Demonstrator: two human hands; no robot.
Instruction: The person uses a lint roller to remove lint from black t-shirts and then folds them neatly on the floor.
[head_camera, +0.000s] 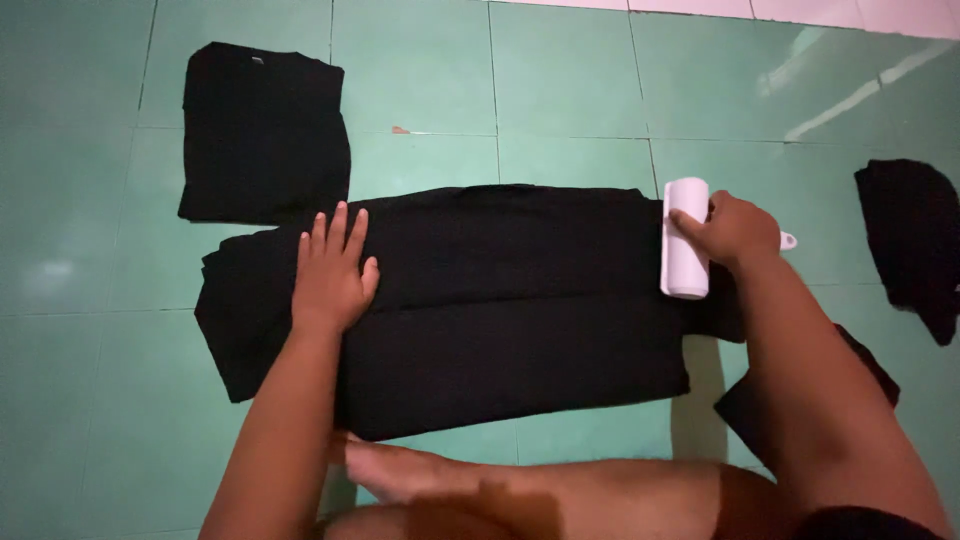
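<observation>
left hand (330, 275) lies open, flat on the black garment (500, 310); right hand (735, 230) is clamped on a white lint roller (685, 245) at the garment's edge

Just one view, head-mounted, looking steeply down and slightly forward over own forearms at the green tiled floor (560, 70). Pretty close, about arm's reach. Far edge catches a strip of white tile (800, 10). No second angle.

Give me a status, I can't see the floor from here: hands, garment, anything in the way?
Left hand flat on black garment. Right hand gripping white lint roller at garment's right edge. Folded black cloth lies apart; nothing obstructing.
</observation>
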